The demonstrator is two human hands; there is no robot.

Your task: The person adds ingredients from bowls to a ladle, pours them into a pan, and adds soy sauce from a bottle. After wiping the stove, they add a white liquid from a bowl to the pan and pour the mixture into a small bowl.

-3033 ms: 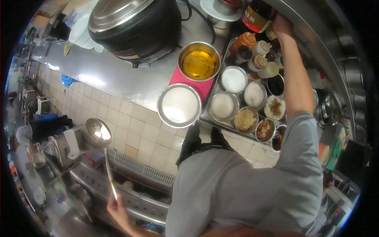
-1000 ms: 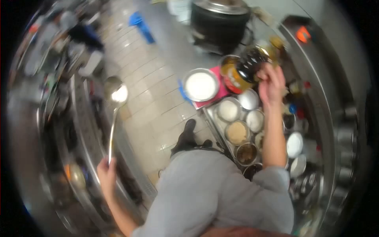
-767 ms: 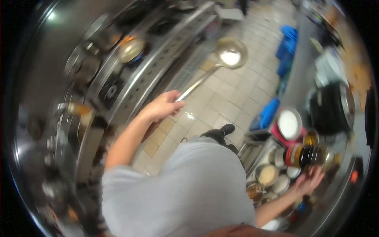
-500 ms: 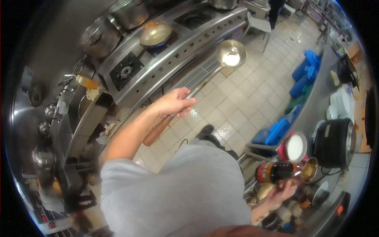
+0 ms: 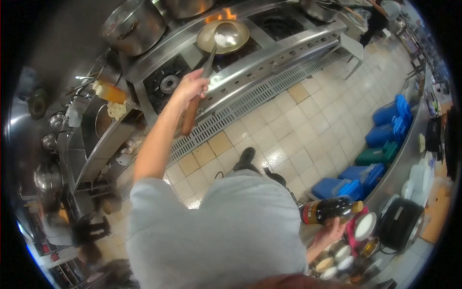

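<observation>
My left hand is wrapped round the handle of a long ladle, whose wooden end points down toward the floor. The ladle's bowl is over the wok on the stove, and something white or shiny shows in it. Flames rise behind the wok. At the lower right, my right hand holds a dark bottle with a yellow cap and a red label, lying nearly level. The bottle's cap end is near a bowl of white contents.
Large pots stand behind the stove. Blue bins line the right counter beside a black cooker. A white chair stands at the far end. A squeeze bottle is at the left, and another person at the lower left.
My left hand has moved up and left with the ladle, from over the floor to over the wok. My right hand still holds the bottle, slightly lower and more to the left.
</observation>
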